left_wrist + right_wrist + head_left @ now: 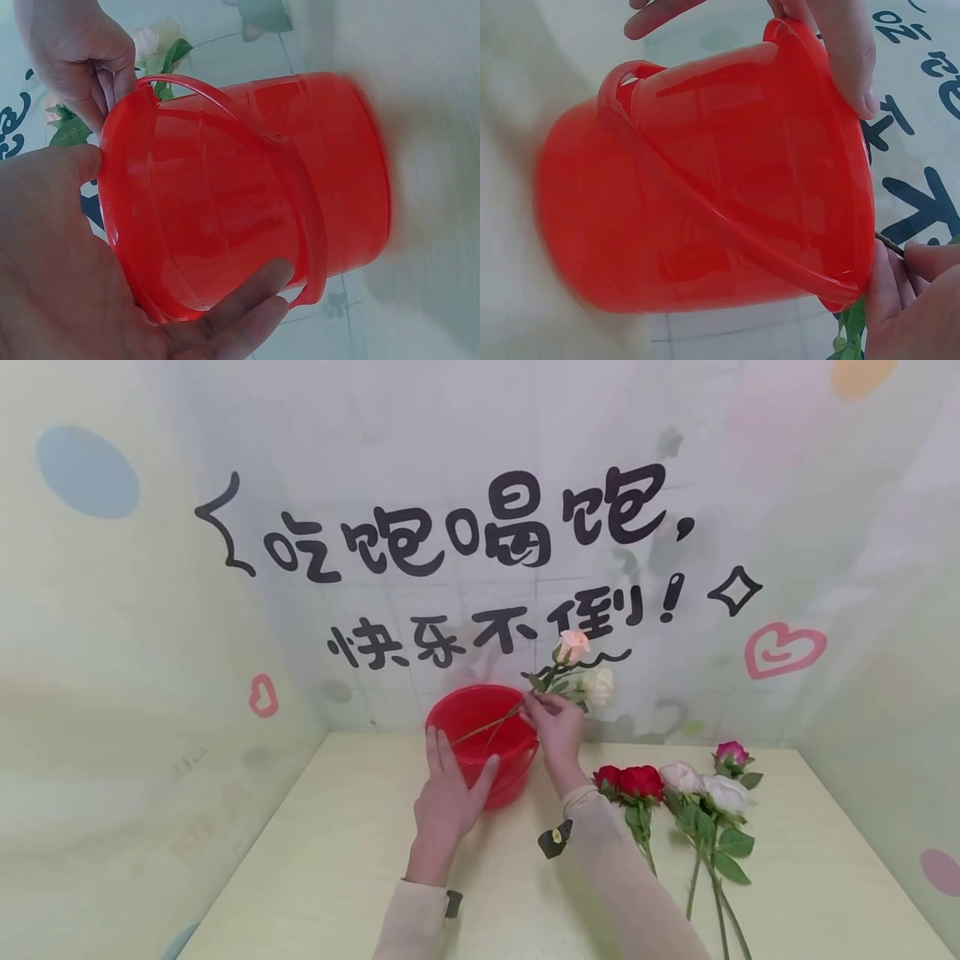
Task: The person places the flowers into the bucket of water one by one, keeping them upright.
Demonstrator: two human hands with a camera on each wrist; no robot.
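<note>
Red plastic bucket [506, 783], steadied by the spread left hand [448, 802]. Right hand [558, 732] pinches pink rose [574, 646] and cream rose [599, 687], apparently mid-insertion; next move calls for lowering both.

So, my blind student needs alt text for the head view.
A person's right hand holds a pink rose and a cream rose, their stems reaching into a red bucket, while the left hand touches it. More flowers lie on the table at right.

Passage left of red bucket [512, 779]; lying roses [681, 777] crowd right; backdrop [450, 435] close behind.
</note>
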